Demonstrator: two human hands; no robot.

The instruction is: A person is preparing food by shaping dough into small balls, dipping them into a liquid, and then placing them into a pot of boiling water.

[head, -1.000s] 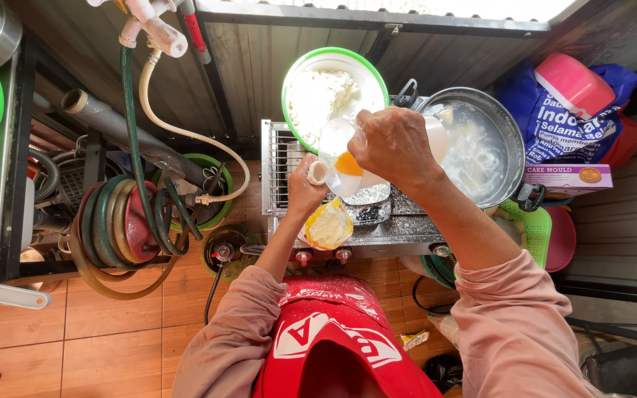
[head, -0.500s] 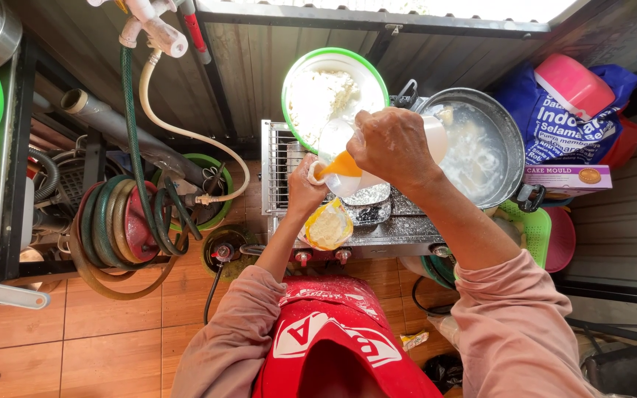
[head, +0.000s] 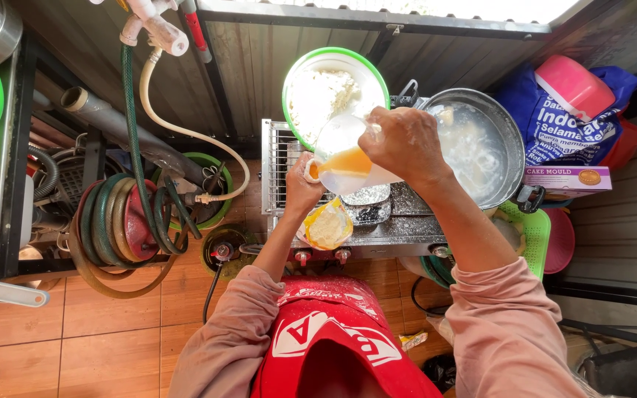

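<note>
Gas stove (head: 399, 214) — tiled floor (head: 75, 332)

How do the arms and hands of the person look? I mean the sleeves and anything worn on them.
Both arms wear long, loose sleeves of plain salmon-pink cloth, pushed up so the forearms are bare. The left hand and the right hand are bare too: no gloves show, and no ring, watch or bracelet can be seen. The sleeves carry no visible print.

Bright daylight from above at the top edge, blown out white there. Glare on the wet steel pot (head: 481, 144) and foil. Soft, short shadows under the arms. Sharp centre focus; wide-angle bending at the edges, dark lower right corner.
</note>
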